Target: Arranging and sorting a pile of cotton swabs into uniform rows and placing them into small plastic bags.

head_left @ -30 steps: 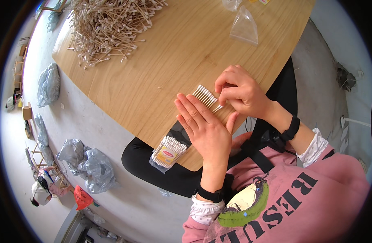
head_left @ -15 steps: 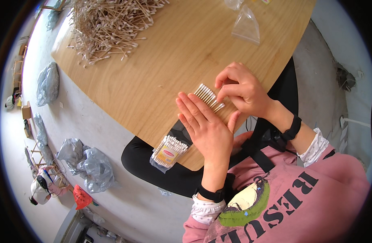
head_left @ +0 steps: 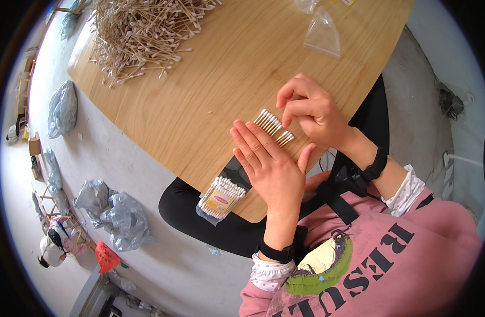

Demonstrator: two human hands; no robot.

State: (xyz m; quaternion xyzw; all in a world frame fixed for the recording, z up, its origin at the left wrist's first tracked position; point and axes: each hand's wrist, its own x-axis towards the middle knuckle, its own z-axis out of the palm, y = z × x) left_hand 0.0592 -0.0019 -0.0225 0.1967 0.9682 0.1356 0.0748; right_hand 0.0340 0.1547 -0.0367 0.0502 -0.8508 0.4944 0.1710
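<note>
A short row of cotton swabs (head_left: 266, 122) lies on the wooden table, white tips side by side, with a gap setting a few apart at the near right end. My left hand (head_left: 271, 158) is open and flat, fingers stretched together over the lower ends of the row, hiding them. Just right of the row hovers my right hand (head_left: 311, 111), fingers bent, thumb and forefinger apart, with nothing visible between them. Left of my left wrist, at the table's near edge, sits a clear pack of cotton swabs (head_left: 222, 197) with a yellow label.
A large loose heap of cotton swabs (head_left: 142, 34) covers the far left of the wooden table (head_left: 200, 95). A clear plastic bag (head_left: 324, 33) lies at the far right. Grey plastic bags (head_left: 121, 216) stand on the floor at left, near another person (head_left: 57, 245).
My right hand has lifted slightly up and away from the row. A gap between the swabs now shows where its fingertips were. My left hand has stayed almost still.
</note>
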